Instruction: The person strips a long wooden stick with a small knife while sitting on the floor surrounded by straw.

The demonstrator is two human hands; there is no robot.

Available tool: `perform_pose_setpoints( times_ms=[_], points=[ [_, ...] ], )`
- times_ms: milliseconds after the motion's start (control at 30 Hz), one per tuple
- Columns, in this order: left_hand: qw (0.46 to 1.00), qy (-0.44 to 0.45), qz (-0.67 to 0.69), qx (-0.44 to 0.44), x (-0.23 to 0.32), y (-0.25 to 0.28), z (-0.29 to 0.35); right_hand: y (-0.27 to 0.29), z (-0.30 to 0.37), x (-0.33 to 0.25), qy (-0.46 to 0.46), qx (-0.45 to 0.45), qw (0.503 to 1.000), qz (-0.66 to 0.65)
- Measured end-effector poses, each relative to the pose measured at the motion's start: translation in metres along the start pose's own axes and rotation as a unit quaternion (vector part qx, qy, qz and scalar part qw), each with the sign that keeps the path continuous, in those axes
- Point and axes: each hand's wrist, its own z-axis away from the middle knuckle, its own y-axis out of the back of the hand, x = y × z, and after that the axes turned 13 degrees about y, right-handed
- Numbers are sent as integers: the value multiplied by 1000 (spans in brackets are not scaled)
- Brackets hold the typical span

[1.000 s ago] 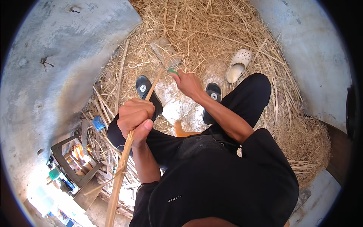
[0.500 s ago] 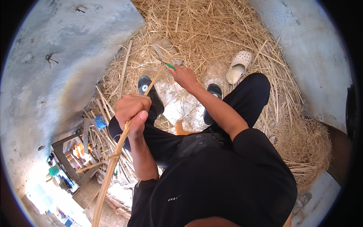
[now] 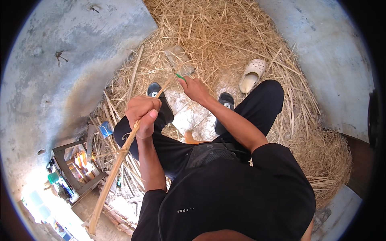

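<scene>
My left hand is closed in a fist around a long, pale bamboo strip. The strip slants from the lower left, with a knot partway along, up between my legs to its far end near my right hand. That hand is closed on a slim green-handled knife, of which mostly the green part shows. The knife lies close to the strip's far part; whether they touch I cannot tell. My fingers hide most of the handle, and its blade is hard to make out.
Straw-like shavings cover the floor ahead, with a flat grey stone among them. A beige clog lies to the right. At lower left stands a wooden frame beside a blue scrap. Grey-blue walls rise on both sides.
The strip's near end has come up into view at the lower left. In my right hand the green handle has turned and its blade shows less. The whole view has shifted slightly.
</scene>
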Motion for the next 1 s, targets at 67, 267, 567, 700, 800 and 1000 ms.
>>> perform_pose_setpoints(
  times_ms=[67,267,567,700,800,1000],
  points=[
    [1000,2,9,-17,1,-3,-1,-14,-9,22,-16,12,999,37],
    [1000,-6,6,-16,3,-8,0,-30,-33,66,0,13,992,126],
    [999,-4,33,0,0,3,-1,-26,-41,100,-256,-168,696,-649],
    [1000,-8,23,4,-1,2,-9,-37,-27,105,-60,-13,926,-372],
    [1000,-10,20,0,-2,2,-8,-29,-15,56,33,40,996,-73],
    [999,0,13,-47,5,-12,-11,-39,-34,68,-34,31,992,114]
  ],
)
